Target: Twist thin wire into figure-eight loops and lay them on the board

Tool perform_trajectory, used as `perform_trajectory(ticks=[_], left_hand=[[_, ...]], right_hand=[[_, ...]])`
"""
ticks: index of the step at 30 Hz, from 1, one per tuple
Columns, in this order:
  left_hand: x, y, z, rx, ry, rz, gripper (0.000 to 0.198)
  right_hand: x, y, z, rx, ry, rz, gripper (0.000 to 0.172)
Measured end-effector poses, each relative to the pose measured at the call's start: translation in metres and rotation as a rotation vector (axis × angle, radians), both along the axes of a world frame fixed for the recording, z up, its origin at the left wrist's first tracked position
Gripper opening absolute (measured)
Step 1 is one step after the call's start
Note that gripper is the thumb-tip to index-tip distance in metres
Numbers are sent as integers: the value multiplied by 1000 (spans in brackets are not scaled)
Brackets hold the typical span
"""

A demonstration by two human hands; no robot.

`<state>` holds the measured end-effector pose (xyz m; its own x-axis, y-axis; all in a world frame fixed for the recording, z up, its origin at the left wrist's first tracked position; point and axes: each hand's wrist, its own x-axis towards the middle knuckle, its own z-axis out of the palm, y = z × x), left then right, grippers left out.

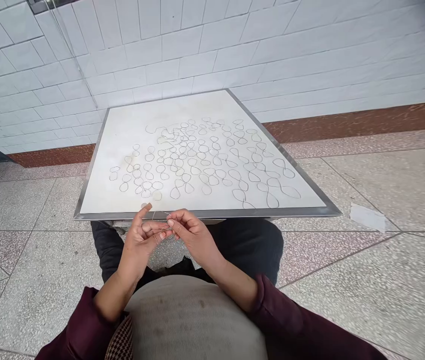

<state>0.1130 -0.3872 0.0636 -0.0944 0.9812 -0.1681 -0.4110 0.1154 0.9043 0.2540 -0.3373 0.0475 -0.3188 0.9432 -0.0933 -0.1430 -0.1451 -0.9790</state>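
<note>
Both hands meet just in front of the near edge of a white-topped table (122,125). My left hand (141,242) pinches a thin wire (166,213) between thumb and fingertips, with its index finger raised. Closed on the same wire from the other side is my right hand (195,234), thumb against index finger. The wire's exact shape between the fingertips is hard to make out. Many thin wire figure-eight loops (267,184) lie spread over the tabletop, smaller ones on the left and larger ones on the right. Some overlap toward the middle.
A grey metal rim (212,213) borders the table, whose far side is close to a white tiled wall (182,45). My legs (253,245) reach under the near edge. A pale patch (368,217) lies on the speckled floor (347,280) at the right.
</note>
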Motion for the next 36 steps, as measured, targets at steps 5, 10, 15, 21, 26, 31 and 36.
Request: perform_trajectory(ticks=[5,10,15,21,26,31,36], left_hand=[[6,-2,-6,-66,-97,87,66],[13,-2,-10,-18,-43,170,58],[16,1,-16,23,13,237,57],[16,2,-19,66,14,285,55],[11,1,-13,75,67,264,52],[5,-3,-13,84,213,176,45],[4,-5,-12,89,272,128,42]], right_hand=[[-1,1,-5,-17,37,-22,19],[-3,2,-8,-24,53,-48,24],[-7,1,-13,6,53,-41,29],[-13,-5,-16,16,38,-34,30],[-13,-5,-13,41,13,18,27],[-5,-2,-15,180,-175,31,22],[2,-3,-12,367,-363,40,23]])
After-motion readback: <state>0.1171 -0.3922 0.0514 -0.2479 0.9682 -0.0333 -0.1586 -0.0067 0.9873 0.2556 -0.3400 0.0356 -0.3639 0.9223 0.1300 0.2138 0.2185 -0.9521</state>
